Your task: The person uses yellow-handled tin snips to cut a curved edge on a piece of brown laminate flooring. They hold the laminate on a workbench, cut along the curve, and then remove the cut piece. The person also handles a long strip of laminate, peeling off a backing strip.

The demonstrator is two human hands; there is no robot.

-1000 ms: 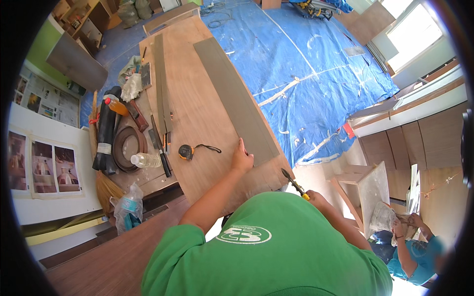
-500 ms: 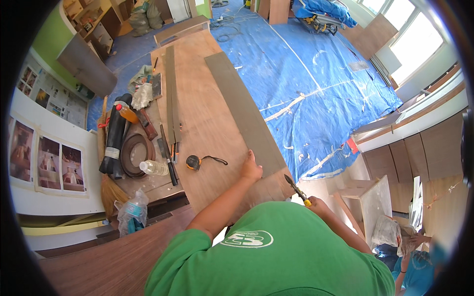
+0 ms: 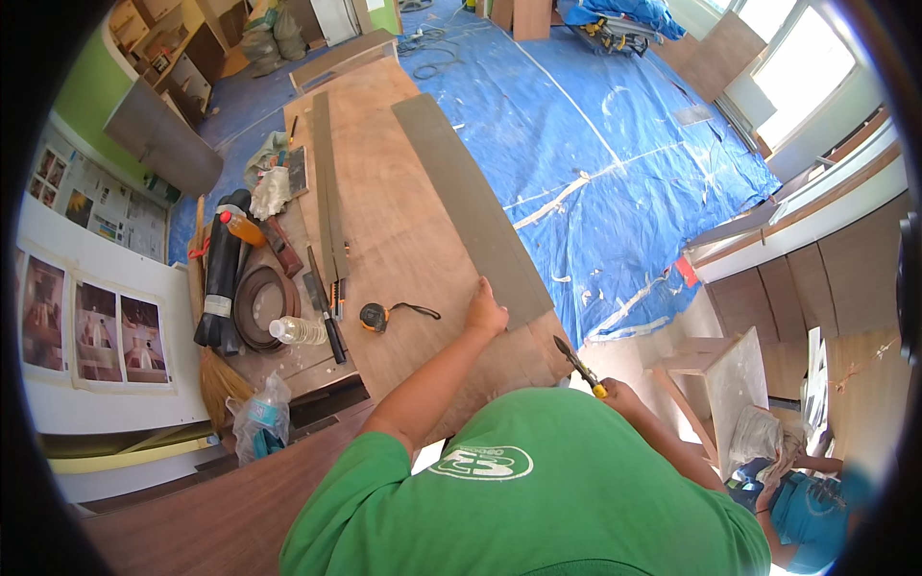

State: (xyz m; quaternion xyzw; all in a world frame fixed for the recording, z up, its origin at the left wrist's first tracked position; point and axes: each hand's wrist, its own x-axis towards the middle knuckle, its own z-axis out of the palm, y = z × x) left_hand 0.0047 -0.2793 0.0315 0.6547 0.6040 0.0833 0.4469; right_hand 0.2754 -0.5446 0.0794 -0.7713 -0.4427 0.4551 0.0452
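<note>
A long grey-brown strip (image 3: 471,206) lies along the right side of the wooden worktop (image 3: 384,173). My left hand (image 3: 487,309) is at the strip's near left edge, its fingers closed against it; their undersides are hidden. In my right hand (image 3: 622,396), just off the worktop's near right corner, is a pointed dark tool (image 3: 579,367) with a yellow handle. Its tip angles toward the strip's near end, and its exact kind is unclear. Left of my left hand rests a tape measure (image 3: 375,318) with a black strap.
Narrow strips (image 3: 327,182), a saw-like blade tool (image 3: 325,302), a clear bottle (image 3: 298,330), an orange drink bottle (image 3: 242,228) and coiled edging (image 3: 265,307) crowd the left. Blue sheeting (image 3: 547,125) covers the floor. Another person's blue sleeve (image 3: 807,509) shows lower right, beside a small wooden frame (image 3: 711,384).
The view has shifted slightly. My left hand stays at the strip's edge and my right still holds the tool. The other person at lower right has moved a little.
</note>
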